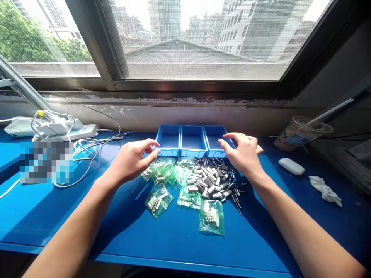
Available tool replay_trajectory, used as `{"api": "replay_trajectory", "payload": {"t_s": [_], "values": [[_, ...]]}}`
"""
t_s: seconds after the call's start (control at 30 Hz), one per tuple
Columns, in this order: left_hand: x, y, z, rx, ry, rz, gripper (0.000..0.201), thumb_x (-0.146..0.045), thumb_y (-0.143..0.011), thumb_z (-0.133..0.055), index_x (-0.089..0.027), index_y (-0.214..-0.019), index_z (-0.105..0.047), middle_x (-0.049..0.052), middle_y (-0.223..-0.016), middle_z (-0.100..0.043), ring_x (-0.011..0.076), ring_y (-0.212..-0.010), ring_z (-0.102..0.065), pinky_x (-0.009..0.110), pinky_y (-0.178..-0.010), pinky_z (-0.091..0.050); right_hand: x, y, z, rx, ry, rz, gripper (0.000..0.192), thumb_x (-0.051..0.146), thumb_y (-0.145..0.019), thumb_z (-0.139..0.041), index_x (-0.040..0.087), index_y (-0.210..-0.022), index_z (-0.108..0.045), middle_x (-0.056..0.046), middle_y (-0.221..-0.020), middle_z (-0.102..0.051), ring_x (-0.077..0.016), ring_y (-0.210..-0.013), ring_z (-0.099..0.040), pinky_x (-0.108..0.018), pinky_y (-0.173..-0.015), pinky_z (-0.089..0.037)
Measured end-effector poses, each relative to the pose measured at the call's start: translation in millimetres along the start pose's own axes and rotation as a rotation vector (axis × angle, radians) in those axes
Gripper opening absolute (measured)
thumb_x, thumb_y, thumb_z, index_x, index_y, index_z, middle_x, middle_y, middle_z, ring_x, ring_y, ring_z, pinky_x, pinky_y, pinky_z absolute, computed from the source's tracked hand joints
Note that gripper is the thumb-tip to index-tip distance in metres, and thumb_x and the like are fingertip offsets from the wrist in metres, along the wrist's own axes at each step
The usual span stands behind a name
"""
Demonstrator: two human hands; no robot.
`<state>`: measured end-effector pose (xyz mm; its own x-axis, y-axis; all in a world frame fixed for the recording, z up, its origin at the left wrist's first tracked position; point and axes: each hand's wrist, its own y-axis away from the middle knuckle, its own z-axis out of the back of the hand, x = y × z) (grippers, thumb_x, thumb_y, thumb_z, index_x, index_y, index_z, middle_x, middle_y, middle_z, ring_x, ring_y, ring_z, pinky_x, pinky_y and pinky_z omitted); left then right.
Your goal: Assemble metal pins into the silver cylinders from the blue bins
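From the head camera, three blue bins [191, 139] stand side by side on the blue table [87, 216], just under the window sill, and everything else is best placed against them. The left hand [131, 160] hovers at the near left corner of the row, fingers loosely curled and spread, holding nothing; the right hand [243, 152] hangs over the near right corner, fingers also open and empty (its fingertips seem close to the rightmost bin's rim, though contact cannot be told). Just in front of the bins lies a heap of small metal parts [213, 181], short silvery blocks with thin dark pins fanned out on the right, and to the left and front of it small clear bags [159, 200] holding more such pieces. The loose parts look light, hard and smooth, likely to roll or slip, so a fingertip pinch across a block's sides suits them; the bags are soft and crinkly and best taken by an edge. Left of the bins is a tangle of white cables [87, 150]; right of them a lidded cup [300, 133] with a straw.
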<state>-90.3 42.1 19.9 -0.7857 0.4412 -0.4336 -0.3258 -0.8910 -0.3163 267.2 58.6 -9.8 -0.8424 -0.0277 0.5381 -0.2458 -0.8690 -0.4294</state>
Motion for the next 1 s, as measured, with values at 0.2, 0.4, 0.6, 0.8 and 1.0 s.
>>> {"api": "replay_trajectory", "payload": {"t_s": [0.2, 0.4, 0.6, 0.8, 1.0], "values": [[3, 0, 10.4, 0.294, -0.126, 0.21, 0.042, -0.062, -0.093, -0.057, -0.024, -0.106, -0.071, 0.001, -0.08, -0.069, 0.0218, -0.073, -0.066, 0.031, -0.066, -0.045, 13, 9, 16, 0.082, -0.129, 0.419, 0.018, 0.032, -0.098, -0.064, 0.019, -0.101, -0.077, -0.008, -0.095, -0.078, -0.0268, -0.091, -0.067, -0.043, -0.084, -0.052], [11, 5, 15.7, 0.419, -0.152, 0.266, 0.086, -0.085, -0.069, -0.074, -0.025, -0.131, -0.066, 0.01, -0.129, -0.071, 0.0349, -0.113, -0.069, 0.042, -0.091, -0.057, 37, 37, 12, 0.412, 0.004, 0.785, 0.023, 0.023, -0.103, -0.06, 0.013, -0.118, -0.075, -0.012, -0.11, -0.078, -0.029, -0.099, -0.068, -0.046, -0.086, -0.057], [15, 8, 11.3, 0.471, -0.063, 0.234, 0.089, -0.068, -0.071, -0.081, -0.027, -0.146, -0.056, 0.009, -0.135, -0.068, 0.033, -0.12, -0.068, 0.041, -0.102, -0.056, 45, 47, 6, 0.389, -0.053, 0.842, 0.022, 0.019, -0.101, -0.064, 0.012, -0.119, -0.074, -0.012, -0.111, -0.077, -0.0287, -0.103, -0.067, -0.048, -0.091, -0.057], [14, 4, 12.7, 0.489, -0.064, 0.268, 0.082, -0.055, -0.072, -0.08, -0.028, -0.146, -0.055, 0.009, -0.125, -0.07, 0.0331, -0.116, -0.069, 0.04, -0.097, -0.057, 40, 40, 7, 0.285, -0.049, 0.847, 0.018, 0.02, -0.101, -0.066, 0.014, -0.115, -0.075, -0.01, -0.109, -0.079, -0.0295, -0.104, -0.065, -0.047, -0.09, -0.055], [7, 2, 21.0, 0.433, 0.204, 0.239, 0.059, -0.054, -0.077, -0.078, -0.029, -0.129, -0.066, 0.0, -0.091, -0.065, 0.0202, -0.076, -0.066, 0.027, -0.066, -0.053, 52, 46, 11, 0.345, -0.172, 0.803, 0.018, 0.021, -0.102, -0.064, 0.014, -0.115, -0.075, -0.011, -0.108, -0.079, -0.0273, -0.102, -0.065, -0.047, -0.092, -0.054]]}}
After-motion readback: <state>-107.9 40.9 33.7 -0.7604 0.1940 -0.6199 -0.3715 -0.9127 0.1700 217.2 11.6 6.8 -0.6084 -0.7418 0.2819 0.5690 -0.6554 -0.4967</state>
